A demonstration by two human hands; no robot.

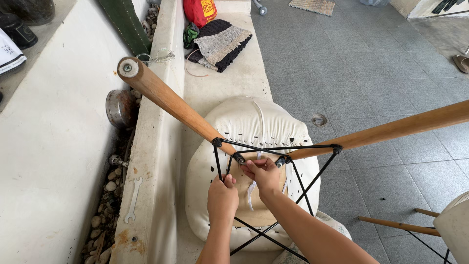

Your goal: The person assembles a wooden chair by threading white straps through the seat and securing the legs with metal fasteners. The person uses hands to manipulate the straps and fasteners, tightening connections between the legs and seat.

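My left hand [222,198] is curled in a fist just below and left of my right hand [264,175]. My right fingers pinch forward, both forearms reaching up from below.

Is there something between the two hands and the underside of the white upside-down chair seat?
Nothing separate. The left hand grips a rod of the black wire frame, and the right hand reaches through that frame to the white padded chair seat. Only the frame's rods cross around them.
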